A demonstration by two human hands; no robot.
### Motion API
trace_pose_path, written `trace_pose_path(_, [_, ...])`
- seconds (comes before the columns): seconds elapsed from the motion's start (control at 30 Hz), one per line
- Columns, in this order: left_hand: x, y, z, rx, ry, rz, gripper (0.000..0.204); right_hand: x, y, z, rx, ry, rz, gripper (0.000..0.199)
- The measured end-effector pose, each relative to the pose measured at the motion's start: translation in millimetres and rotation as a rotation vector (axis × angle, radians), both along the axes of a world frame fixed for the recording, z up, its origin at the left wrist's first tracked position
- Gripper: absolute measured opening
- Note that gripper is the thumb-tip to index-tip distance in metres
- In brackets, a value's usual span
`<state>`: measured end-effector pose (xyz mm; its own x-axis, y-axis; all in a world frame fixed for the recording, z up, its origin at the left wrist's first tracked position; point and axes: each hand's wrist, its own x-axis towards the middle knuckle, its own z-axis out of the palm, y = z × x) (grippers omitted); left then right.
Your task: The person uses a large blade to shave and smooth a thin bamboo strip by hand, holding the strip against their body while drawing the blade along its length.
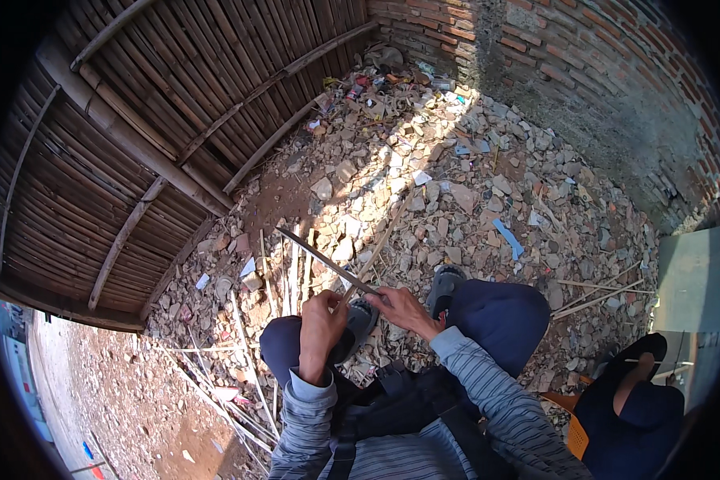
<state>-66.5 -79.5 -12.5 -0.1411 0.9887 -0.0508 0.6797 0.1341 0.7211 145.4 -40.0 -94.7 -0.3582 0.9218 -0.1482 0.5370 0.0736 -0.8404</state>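
Observation:
My right hand [406,309] is closed round the handle end of a long dark blade, a machete [322,258], which points up and to the left. In my left hand [322,326], the fingers are closed on a thin bamboo strip [386,238] that slants away up and to the right. Blade and strip cross close to my fingers; whether they touch I cannot tell. Both hands are between my knees, above my dark shoes [446,282].
Cut bamboo strips [240,328] lie on the rubble [456,216] at left, and more sticks [600,294] at right. A bamboo-slat wall [176,88] and a brick wall [568,64] border the ground. Another person [636,404] sits at lower right beside an orange chair [576,436].

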Motion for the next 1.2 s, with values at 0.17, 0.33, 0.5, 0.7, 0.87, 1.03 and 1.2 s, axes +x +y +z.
trace_pose_path(0.17, [1,-3,9,0.018,-0.007,-0.02,0.023,-2,4,-3,-0.023,-0.007,0.072,0.062])
trace_pose_path(0.33, [5,-1,11,0.018,-0.011,-0.042,0.017,8,21,-49,-0.091,0.031,-0.143,0.062])
trace_pose_path(0.5, [-2,-3,2,0.027,0.032,-0.007,0.017,-10,10,-31,0.007,0.152,0.013,0.058])
trace_pose_path(0.7, [4,-4,-1,0.1,0.077,-0.067,0.017,-8,20,-27,-0.252,0.161,-0.054,0.061])
trace_pose_path(0.87, [3,-4,8,0.036,0.02,-0.048,0.017,-13,13,-24,-0.076,0.169,0.021,0.063])
trace_pose_path(1.03, [8,-4,3,0.085,0.027,-0.081,0.016,-1,24,-53,-0.183,0.222,0.0,0.059])
trace_pose_path(1.2, [1,-8,6,0.08,0.032,-0.051,0.015,-12,16,-27,-0.336,0.218,-0.072,0.058])
